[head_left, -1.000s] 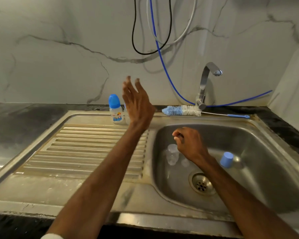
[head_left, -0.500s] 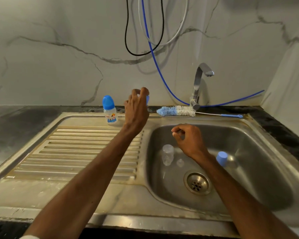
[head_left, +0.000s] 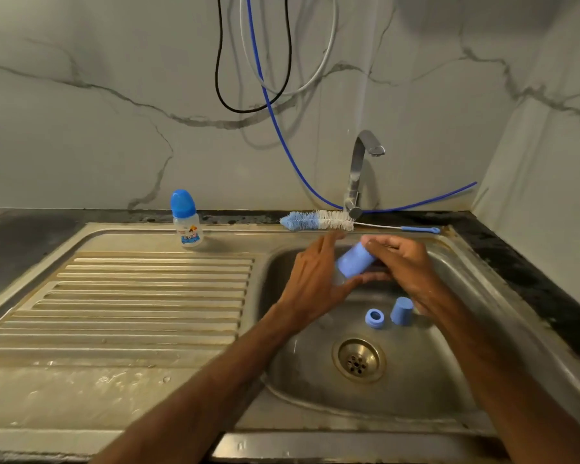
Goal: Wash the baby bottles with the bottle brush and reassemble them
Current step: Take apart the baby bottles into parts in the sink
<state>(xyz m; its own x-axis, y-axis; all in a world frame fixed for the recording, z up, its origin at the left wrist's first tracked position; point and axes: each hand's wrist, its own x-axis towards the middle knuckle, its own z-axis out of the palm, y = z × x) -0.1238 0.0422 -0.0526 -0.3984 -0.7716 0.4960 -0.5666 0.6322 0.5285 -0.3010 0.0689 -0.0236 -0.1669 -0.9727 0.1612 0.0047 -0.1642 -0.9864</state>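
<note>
Blue plastic shows between the two hands: a capped bottle (head_left: 355,261), tilted with its cap end toward two o'clock and held in the air over the steel sink basin (head_left: 456,380). The right hand (head_left: 404,262) comes in from four o'clock and curls its fingers over the cap end with the thumb beneath, clamped on it. The left hand (head_left: 315,279) comes in from seven o'clock. Its fingers lie fairly straight behind the lower end and its thumb closes under it, so it grips the bottle too. The clear body there is blurred and hardly shows.

On the basin floor, at five o'clock from the hands, a blue screw ring (head_left: 374,318) lies just beside a loose cap (head_left: 401,311). The drain (head_left: 358,360) sits below them at six o'clock.

At twelve o'clock the bottle brush (head_left: 318,221) lies along the sink's back rim. Its bristle head is on the left and its thin handle runs toward three o'clock past the foot of the tap (head_left: 357,175).

At ten o'clock a second baby bottle (head_left: 186,222) stands upright with its cap on, behind the ribbed drainboard (head_left: 141,296). A blue hose (head_left: 282,142) hangs down the marble wall.
</note>
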